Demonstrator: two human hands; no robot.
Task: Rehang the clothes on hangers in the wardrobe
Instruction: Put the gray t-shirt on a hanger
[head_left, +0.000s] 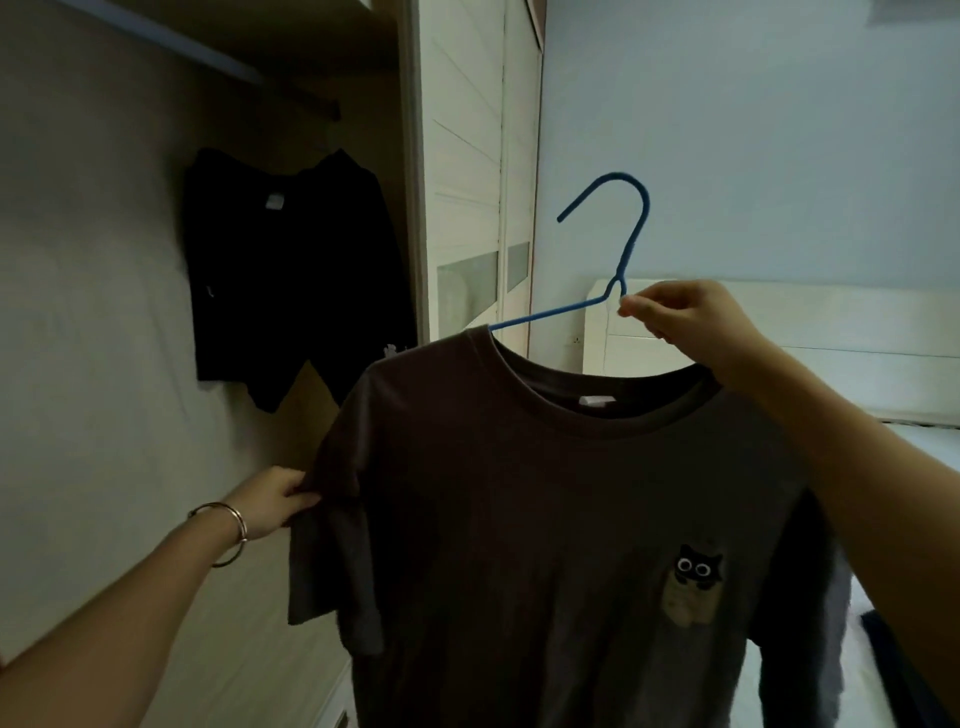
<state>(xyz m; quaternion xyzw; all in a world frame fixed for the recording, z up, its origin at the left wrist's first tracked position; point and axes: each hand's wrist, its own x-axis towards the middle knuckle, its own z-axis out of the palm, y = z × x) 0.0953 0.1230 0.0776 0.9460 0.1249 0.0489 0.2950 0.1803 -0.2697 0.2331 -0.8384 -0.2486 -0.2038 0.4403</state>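
Holding brown tee (545, 493) centre frame, already on blue hanger (631, 244); pinching hanger neck w/ R hand (675, 317) fingers, centre right; gripping sleeve (332, 561) w/ L hand (275, 501), lower left; upper left, black garment (291, 270) hung on rail (322, 109) already; prob. left: hooking tee onto rail

Brown T-shirt (545, 519) on blue hanger (631, 234): hanger neck pinched by right hand (680, 317); sleeve gripped by left hand (275, 501). Black garment (291, 270) hanging above left hand.
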